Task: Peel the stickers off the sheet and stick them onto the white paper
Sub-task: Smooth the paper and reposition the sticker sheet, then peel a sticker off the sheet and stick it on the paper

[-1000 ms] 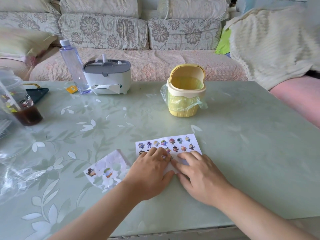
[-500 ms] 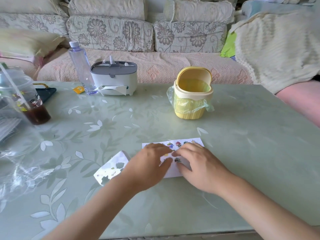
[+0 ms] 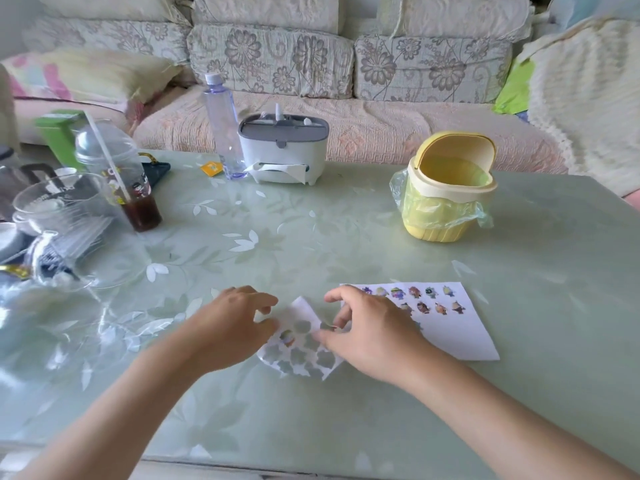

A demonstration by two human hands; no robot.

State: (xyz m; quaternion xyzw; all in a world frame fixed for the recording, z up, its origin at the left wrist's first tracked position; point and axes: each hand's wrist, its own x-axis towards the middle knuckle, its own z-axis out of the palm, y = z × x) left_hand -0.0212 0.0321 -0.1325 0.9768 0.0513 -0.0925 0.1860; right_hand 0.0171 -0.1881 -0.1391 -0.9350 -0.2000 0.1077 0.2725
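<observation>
The sticker sheet (image 3: 300, 356) lies on the table near the front, most of its shapes peeled out, with one colourful sticker (image 3: 286, 337) still on it at the left. My left hand (image 3: 232, 325) holds the sheet's left edge between thumb and curled fingers. My right hand (image 3: 372, 332) pinches at the sheet's right side with thumb and forefinger. Whether a sticker sits between those fingers is hidden. The white paper (image 3: 460, 336) lies just to the right, with two rows of small cartoon stickers (image 3: 423, 299) along its far edge.
A yellow mini bin (image 3: 446, 192) with a plastic liner stands behind the paper. Further back are a grey-lidded tissue box (image 3: 282, 150) and a clear bottle (image 3: 223, 126). At the left stand a drink cup with a straw (image 3: 133, 188) and clear plastic packaging (image 3: 59, 216). A sofa runs behind the table.
Both hands have left the white paper and moved left onto the sticker sheet. The white paper with its stickers now lies uncovered.
</observation>
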